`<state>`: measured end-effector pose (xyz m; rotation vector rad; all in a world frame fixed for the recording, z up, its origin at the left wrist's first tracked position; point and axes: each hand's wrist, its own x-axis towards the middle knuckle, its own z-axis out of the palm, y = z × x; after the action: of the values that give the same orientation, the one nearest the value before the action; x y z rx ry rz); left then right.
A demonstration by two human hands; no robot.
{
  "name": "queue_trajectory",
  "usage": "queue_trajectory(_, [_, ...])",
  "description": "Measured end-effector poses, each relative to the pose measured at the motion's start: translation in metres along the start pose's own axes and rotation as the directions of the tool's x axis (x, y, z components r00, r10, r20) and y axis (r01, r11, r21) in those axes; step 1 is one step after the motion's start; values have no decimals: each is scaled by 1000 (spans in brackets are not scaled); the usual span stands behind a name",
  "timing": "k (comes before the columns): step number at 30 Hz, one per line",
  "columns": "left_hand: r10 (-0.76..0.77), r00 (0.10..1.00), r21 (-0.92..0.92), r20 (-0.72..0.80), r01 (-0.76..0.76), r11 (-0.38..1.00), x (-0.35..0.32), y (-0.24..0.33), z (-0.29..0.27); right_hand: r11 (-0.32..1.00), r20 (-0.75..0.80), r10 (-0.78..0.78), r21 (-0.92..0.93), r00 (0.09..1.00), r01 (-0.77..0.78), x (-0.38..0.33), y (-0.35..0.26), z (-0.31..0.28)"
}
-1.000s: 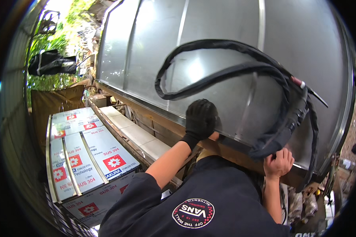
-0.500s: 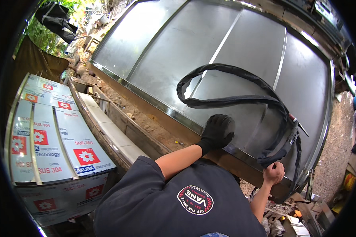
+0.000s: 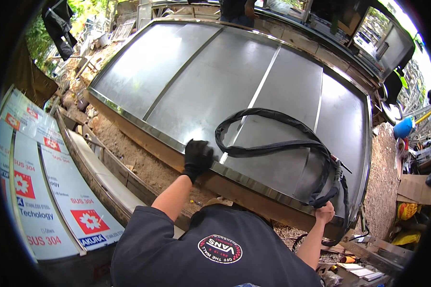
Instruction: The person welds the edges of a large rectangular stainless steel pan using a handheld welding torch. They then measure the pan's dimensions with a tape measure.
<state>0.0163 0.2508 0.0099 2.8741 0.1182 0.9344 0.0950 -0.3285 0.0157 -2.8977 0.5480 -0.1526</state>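
One gloved left hand [image 3: 198,156] at near edge of metal panel [image 3: 196,81], fingers bent; one bare right hand [image 3: 324,212] curled at same edge, beside near end of black hose [image 3: 268,113]; from my feed, cannot tell what either grips; hose lies looped on panel's right half; film-covered sheets [image 3: 81,182] at lower left.

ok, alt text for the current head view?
A black-gloved left hand and bare right hand are at the near rim of a large gray metal panel; a looped black torch cable lies on top. Another person stands beyond; film-covered panels sit at left.
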Motion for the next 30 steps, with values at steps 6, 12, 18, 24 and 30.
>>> queue_trajectory(6, [-294,936,70,194,286,956,4,-40,-8,997,-97,-61,-47,993,57,-10,-1,15])
queue_trajectory(12, [-288,952,50,103,284,957,6,-41,-12,993,15,89,-79,996,-88,-12,-34,-4])
queue_trajectory(18, [-335,929,100,157,322,941,10,-38,-5,937,-98,316,186,944,-295,4,-16,11])
queue_trajectory(24, [-317,942,24,109,317,948,10,-38,-8,790,-455,409,611,791,-56,66,-48,-31])
queue_trajectory(30, [-315,939,19,135,315,949,11,-37,-11,550,-312,-372,684,874,479,57,-268,-79])
